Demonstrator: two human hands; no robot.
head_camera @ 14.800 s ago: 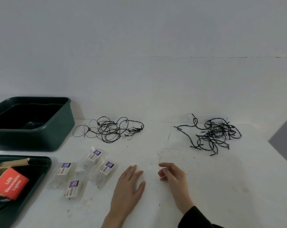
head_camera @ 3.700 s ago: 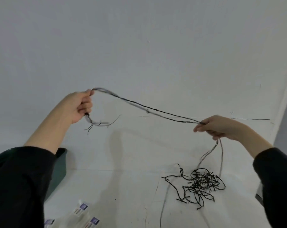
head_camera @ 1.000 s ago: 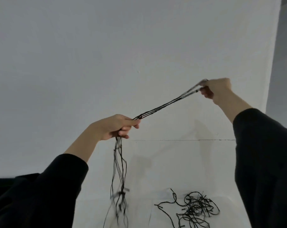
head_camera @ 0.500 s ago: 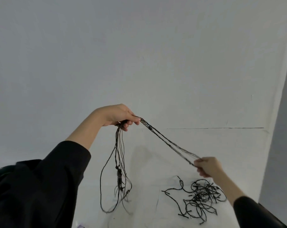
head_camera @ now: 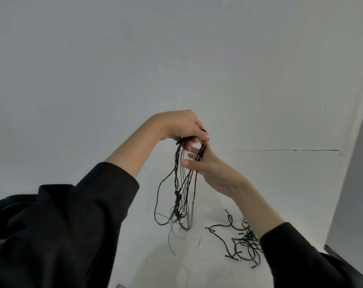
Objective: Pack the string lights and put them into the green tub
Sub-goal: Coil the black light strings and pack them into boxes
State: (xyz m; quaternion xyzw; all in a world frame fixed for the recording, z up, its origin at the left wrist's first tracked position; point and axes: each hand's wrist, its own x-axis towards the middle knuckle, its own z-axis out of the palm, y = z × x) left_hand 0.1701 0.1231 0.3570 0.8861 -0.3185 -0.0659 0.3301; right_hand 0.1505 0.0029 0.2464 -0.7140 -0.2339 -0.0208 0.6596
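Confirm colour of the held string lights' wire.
Black. The head view shows it best: the string lights hang from the left hand.

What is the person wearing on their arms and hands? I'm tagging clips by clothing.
Long, loose black sleeves cover both arms. The left sleeve and the right sleeve both stop short of the wrist. The left hand and right hand are bare, with no gloves, rings or watch visible.

String lights [head_camera: 181, 183] held above tabletop [head_camera: 155, 267]
They are hung from the left hand [head_camera: 180, 125]; a second tangle [head_camera: 245, 242] is laid further right.
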